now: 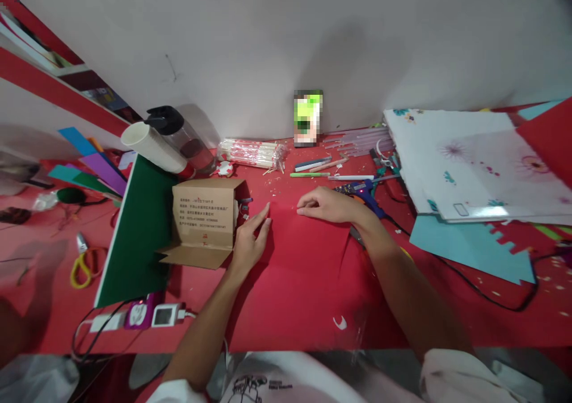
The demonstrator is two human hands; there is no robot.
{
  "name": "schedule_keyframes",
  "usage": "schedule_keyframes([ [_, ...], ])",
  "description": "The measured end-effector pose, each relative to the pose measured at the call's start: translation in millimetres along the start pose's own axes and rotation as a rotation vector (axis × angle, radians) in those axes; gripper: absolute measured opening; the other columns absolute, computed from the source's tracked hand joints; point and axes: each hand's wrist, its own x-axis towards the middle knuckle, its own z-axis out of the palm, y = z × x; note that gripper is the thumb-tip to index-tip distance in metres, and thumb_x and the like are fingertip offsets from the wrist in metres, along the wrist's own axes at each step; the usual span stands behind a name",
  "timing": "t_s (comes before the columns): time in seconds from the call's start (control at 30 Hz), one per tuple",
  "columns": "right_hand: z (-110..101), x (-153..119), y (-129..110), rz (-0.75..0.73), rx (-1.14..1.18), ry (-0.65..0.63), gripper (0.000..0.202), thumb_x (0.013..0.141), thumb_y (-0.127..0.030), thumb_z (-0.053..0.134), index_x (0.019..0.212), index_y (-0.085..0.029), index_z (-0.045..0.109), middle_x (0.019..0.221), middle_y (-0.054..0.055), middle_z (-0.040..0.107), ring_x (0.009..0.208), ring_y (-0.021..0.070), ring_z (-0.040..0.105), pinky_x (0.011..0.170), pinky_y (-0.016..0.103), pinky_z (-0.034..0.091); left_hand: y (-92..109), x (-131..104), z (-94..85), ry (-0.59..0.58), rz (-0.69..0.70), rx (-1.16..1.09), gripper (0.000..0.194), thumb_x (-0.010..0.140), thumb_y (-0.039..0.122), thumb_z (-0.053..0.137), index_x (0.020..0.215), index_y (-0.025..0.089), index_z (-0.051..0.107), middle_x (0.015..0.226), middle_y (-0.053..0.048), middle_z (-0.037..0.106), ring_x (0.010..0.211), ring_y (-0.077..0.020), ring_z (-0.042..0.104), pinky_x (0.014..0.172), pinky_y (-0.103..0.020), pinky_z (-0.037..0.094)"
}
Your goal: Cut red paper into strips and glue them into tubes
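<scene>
A red sheet of paper [308,260] lies flat on the red table in front of me. My left hand [251,242] rests on its left edge with the fingers stretched toward the far left corner. My right hand [328,205] presses on the sheet's far edge, fingertips down on the paper. Neither hand holds anything. A brown cardboard box [203,219] with an open flap stands just left of my left hand.
A green board [136,236] and white tube [154,148] lie to the left, with yellow-handled scissors [83,263]. A blue glue gun [364,194] sits behind my right hand. White patterned sheets [469,164] and light blue paper [473,245] lie to the right. Pens [322,166] lie near the wall.
</scene>
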Motion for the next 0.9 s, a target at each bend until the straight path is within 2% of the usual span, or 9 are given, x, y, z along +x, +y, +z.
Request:
schedule_keyframes([
  [0.2,1.6,0.5,0.2,-0.010,0.046,0.017,0.030,0.089,-0.043,0.063,0.090,-0.016,0.075,0.084,0.006,0.077,0.077,0.0200,0.067,0.070,0.028,0.044,3.4,0.5,-0.7,0.033,-0.011,0.002,0.046,0.102,0.036,0.055,0.143,0.018,0.062,0.124,-0.010,0.077,0.112,-0.0193,0.072,0.103,-0.034,0.054],
  [0.4,1.6,1.0,1.3,-0.006,0.054,0.015,0.030,0.089,-0.043,0.063,0.091,-0.016,0.075,0.084,0.006,0.078,0.077,0.0201,0.067,0.069,0.028,0.044,-0.4,0.7,-0.5,0.023,0.053,0.042,0.044,0.103,0.038,0.053,0.141,0.020,0.064,0.128,-0.012,0.074,0.109,-0.0197,0.072,0.098,-0.032,0.054],
  [0.6,1.6,0.7,2.3,-0.022,0.045,0.007,0.030,0.090,-0.042,0.062,0.091,-0.016,0.075,0.084,0.006,0.077,0.077,0.0199,0.067,0.070,0.028,0.044,-1.0,0.7,-0.4,-0.008,0.136,0.122,0.046,0.105,0.035,0.048,0.146,0.018,0.059,0.105,-0.011,0.078,0.088,-0.0177,0.071,0.086,-0.030,0.055],
  [0.73,0.8,0.1,2.1,-0.034,0.047,0.011,0.029,0.090,-0.041,0.062,0.092,-0.016,0.076,0.086,0.006,0.078,0.079,0.0210,0.068,0.070,0.029,0.045,-2.0,0.3,0.5,0.017,0.110,0.107,0.046,0.105,0.037,0.049,0.146,0.018,0.059,0.119,-0.013,0.076,0.099,-0.0183,0.071,0.092,-0.030,0.055],
  [0.9,0.3,0.1,0.5,-0.038,0.062,0.016,0.029,0.088,-0.042,0.064,0.094,-0.016,0.076,0.089,0.007,0.079,0.082,0.0217,0.069,0.072,0.029,0.046,-1.7,0.0,0.0,0.033,0.098,0.106,0.047,0.104,0.041,0.049,0.144,0.018,0.061,0.121,-0.013,0.076,0.103,-0.0195,0.072,0.095,-0.031,0.054],
])
